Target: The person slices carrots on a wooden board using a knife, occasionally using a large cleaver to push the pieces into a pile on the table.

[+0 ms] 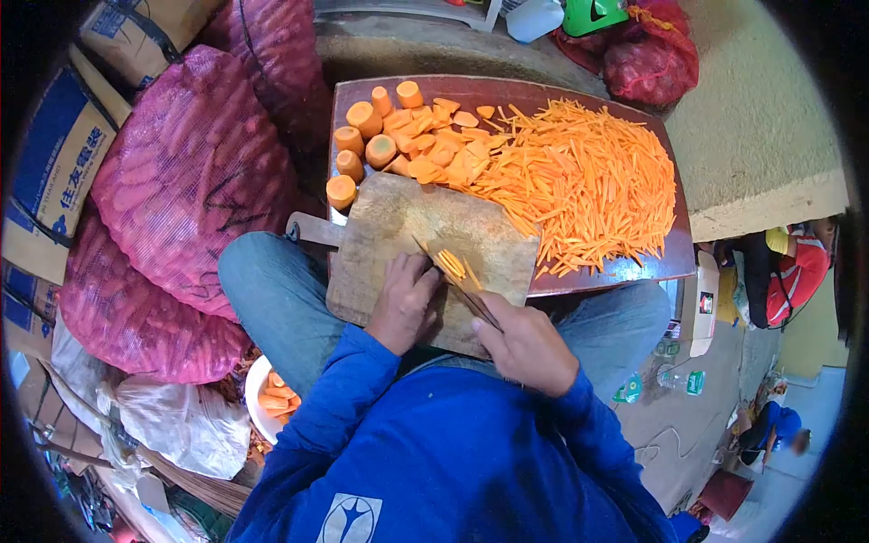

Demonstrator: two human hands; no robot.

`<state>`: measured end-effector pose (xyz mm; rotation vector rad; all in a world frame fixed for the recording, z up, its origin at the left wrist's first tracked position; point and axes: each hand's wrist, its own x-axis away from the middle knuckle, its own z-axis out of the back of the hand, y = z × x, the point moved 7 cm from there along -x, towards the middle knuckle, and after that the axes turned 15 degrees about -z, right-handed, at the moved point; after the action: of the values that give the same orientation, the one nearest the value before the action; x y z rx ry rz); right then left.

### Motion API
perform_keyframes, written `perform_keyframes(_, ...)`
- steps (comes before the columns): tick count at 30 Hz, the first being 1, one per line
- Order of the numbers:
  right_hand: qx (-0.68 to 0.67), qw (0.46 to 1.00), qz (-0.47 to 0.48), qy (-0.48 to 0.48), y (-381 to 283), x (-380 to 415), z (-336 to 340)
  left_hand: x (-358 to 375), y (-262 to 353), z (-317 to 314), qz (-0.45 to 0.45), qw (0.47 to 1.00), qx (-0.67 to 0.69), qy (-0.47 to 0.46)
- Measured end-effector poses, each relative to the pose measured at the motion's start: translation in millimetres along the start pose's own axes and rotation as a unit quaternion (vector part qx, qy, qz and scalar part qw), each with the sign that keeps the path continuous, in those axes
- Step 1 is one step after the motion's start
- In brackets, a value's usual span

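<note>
A worn wooden cutting board [380, 217] lies across my lap, its far edge against a dark red table [683, 244]. My right hand [534, 344] is wrapped around the handle of a knife [471, 299], whose blade angles away to the left over the board. Several thin carrot sticks [453, 264] lie along the blade's right side. My left hand [405, 299] is closed, with curled fingertips down on the board by the blade; whatever is under them is hidden. Beyond the board are a large heap of carrot sticks [597, 181], carrot slices [462, 163] and short carrot chunks [365, 118].
Pink mesh sacks [195, 172] and cardboard boxes [54, 154] crowd my left. A white bowl with carrot pieces [258, 398] stands by my left leg. Plastic bottles [683, 382] lie on the floor at right. Other people [801, 281] sit farther right.
</note>
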<state>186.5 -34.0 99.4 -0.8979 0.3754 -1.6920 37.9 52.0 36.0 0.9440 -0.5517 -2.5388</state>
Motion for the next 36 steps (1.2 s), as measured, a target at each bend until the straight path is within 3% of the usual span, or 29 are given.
perform_keyframes(5, -0.007, 0.999, -0.036, -0.023, 15.7, -5.7, -12.1, 1.8, 1.6, -1.1, 0.011, 1.0, -0.012, -0.004)
perform_keyframes(7, 0.003, 1.0, 0.0, 0.002, 7.7, -13.0, -10.6, 0.3, 5.3, 2.0, -0.009, 0.999, -0.03, -0.016)
perform_keyframes(28, -0.047, 0.998, -0.026, -0.017, 15.0, -0.4, -10.6, 3.1, 3.6, 1.2, 0.009, 0.997, -0.071, -0.016)
perform_keyframes(36, -0.007, 1.0, -0.013, 0.0, 10.3, -0.9, -15.6, 7.0, -0.9, -2.9, 0.006, 0.997, -0.081, 0.002)
